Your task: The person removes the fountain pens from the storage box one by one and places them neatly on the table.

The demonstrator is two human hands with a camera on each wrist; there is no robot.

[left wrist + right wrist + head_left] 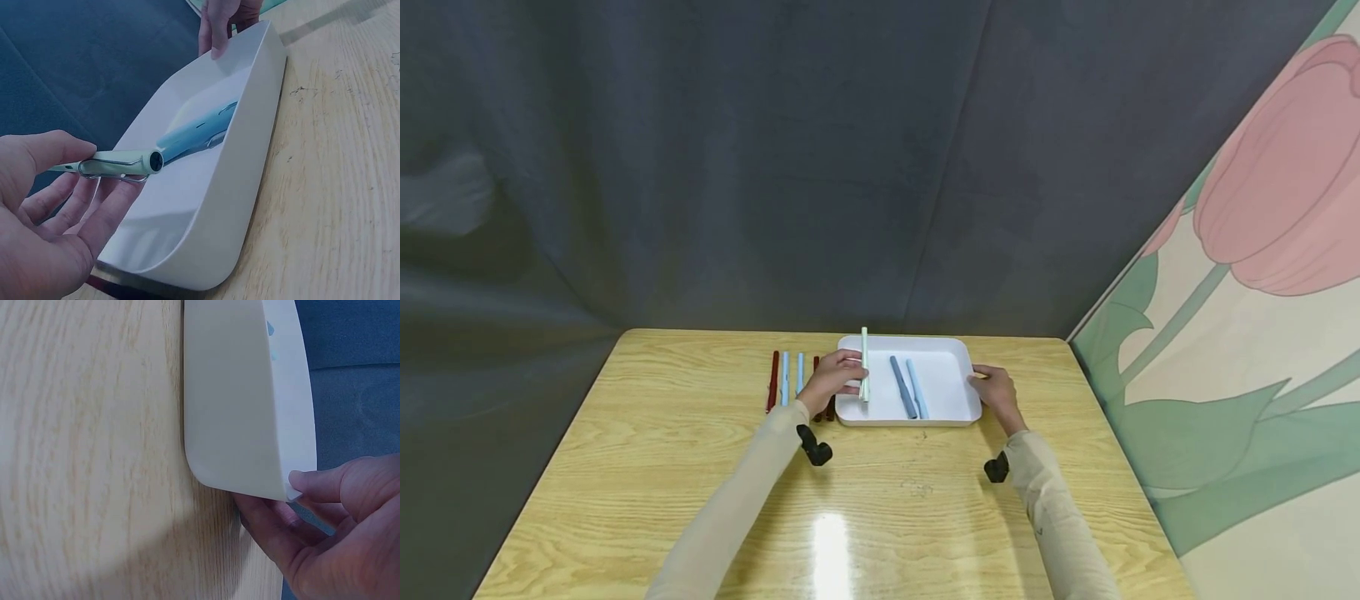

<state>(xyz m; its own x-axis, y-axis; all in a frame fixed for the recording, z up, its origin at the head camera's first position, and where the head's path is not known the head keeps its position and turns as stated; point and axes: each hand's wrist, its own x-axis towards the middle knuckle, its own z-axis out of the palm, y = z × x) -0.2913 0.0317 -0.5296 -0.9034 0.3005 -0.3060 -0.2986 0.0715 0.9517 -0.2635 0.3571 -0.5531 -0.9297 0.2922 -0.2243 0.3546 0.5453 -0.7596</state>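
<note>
My left hand (pixel 833 379) pinches a pale green pen (pixel 122 162) between thumb and fingers, above the left end of a white tray (pixel 240 181). The pen has a wire clip; whether a second pen lies behind it I cannot tell. My right hand (pixel 350 519) grips the tray's right end, thumb on the rim and fingers outside and below. Inside the tray lie a grey-blue pen (pixel 903 387) and a light blue pen (pixel 917 389), side by side. In the left wrist view, the right hand (pixel 225 19) shows at the tray's far end.
Left of the tray, a red pen (pixel 772 381), light blue pens (pixel 785 377) and dark red pens (pixel 817 365) lie in a row, partly hidden by the left hand. A dark curtain (pixel 775 167) hangs behind the wooden table (pixel 647 417); a flower-print panel (pixel 1240 333) stands at right.
</note>
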